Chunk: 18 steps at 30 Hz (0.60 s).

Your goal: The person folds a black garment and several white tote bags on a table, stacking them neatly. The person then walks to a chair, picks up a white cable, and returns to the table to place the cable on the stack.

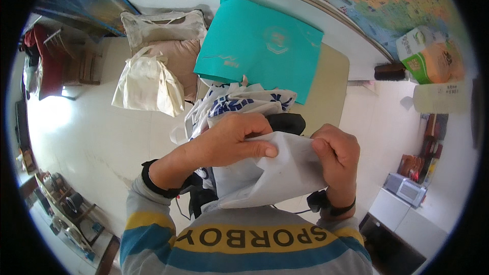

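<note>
A pale grey sheet-like bag [290, 175] hangs between my two hands close to my chest. My left hand [237, 141] pinches its upper edge with the thumb lying on the near face. At the opposite corner, my right hand [338, 152] grips the same edge with curled fingers. Creases run down the material from the left thumb. Just beyond my hands lies a heap of white bags with blue print [248, 103], and a black item [286, 123] shows partly behind the grey one. A flat turquoise bag [263, 46] rests on the table past the heap.
The beige table [332, 68] stands against the wall. To the left, a cream cloth bag [149, 84] sits on a chair with a pinkish cushion [187, 61]. A cluttered rack [68, 202] is at lower left. On the right are a white cabinet [397, 210] and a silver appliance [405, 189].
</note>
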### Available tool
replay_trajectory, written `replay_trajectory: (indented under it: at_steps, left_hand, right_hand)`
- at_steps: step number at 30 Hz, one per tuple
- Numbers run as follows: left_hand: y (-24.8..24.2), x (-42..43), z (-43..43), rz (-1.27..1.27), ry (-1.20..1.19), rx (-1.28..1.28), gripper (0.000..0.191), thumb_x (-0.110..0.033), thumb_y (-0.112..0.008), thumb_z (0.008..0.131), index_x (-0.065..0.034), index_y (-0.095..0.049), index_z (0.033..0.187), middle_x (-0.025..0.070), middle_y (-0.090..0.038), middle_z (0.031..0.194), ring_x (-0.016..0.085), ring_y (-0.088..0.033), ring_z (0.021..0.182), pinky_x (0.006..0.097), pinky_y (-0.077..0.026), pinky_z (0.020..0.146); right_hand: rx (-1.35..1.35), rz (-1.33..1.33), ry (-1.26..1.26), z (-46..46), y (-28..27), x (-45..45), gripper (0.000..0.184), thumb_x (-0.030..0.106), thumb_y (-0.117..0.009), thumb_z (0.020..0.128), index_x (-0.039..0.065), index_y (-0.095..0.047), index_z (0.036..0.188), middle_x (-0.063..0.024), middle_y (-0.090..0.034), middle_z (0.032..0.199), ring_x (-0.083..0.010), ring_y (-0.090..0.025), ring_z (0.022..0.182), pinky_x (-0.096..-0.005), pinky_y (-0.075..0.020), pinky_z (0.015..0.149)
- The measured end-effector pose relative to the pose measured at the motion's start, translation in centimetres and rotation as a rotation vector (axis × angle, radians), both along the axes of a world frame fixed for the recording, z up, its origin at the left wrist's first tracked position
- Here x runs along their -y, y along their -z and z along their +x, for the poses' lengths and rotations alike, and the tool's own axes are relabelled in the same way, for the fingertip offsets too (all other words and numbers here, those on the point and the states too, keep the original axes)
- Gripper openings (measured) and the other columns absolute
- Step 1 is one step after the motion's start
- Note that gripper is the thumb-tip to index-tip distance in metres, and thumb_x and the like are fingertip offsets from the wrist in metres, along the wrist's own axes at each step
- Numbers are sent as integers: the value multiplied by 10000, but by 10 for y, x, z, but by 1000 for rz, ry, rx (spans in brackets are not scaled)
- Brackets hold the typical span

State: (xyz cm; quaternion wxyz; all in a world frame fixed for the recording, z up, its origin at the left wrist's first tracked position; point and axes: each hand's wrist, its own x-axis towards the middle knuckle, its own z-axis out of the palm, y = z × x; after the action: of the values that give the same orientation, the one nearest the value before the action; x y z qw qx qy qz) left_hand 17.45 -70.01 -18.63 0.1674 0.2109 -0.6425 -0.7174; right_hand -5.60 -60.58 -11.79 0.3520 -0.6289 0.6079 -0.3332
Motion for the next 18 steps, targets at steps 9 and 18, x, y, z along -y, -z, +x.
replay_trajectory:
  at_steps: [9, 18]
  left_hand:
    - [9, 6, -1, -22, -23, -5, 299, -279, -745, 889, 5, -656, 923, 57, -549, 798, 171, -520, 749, 303, -417, 663]
    - [12, 2, 3, 158, 5, -64, 388, -371, -774, 853, -10, -633, 880, 11, -503, 764, 124, -488, 748, 279, -386, 655]
  right_hand:
    - [-273, -324, 269, 3, -7, -4, 154, 98, -732, 820, 1, -615, 844, -102, -570, 758, -256, -521, 648, -346, -415, 580]
    - [-530, -295, -115, 18, -24, -43, 414, 324, -834, 664, 55, -638, 911, -62, -574, 878, -262, -545, 786, -375, -419, 609]
